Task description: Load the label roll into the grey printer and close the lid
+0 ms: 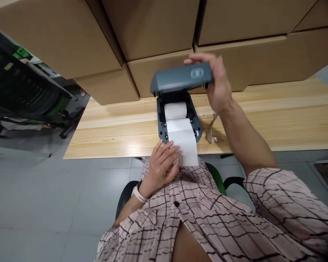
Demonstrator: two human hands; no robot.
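A dark grey label printer [161, 125] stands with its lid raised near the table's front edge. My right hand [218, 82] is closed around the right end of the printer lid [177, 78] and holds it up. Inside sits a roll of white label paper [175, 110]. From the roll a white paper strip [188, 145] runs forward, out over the table edge. My left hand [164, 163] lies at the printer's front, its fingers stretched out over the left side of the strip. Whether the thumb is under the paper cannot be seen.
Large cardboard boxes [158, 29] stand along the back of the wooden table [117, 131]. A crumpled white strip [211, 134] lies to the right of the printer. On the left is a black and green chair [30, 80] on the tiled floor.
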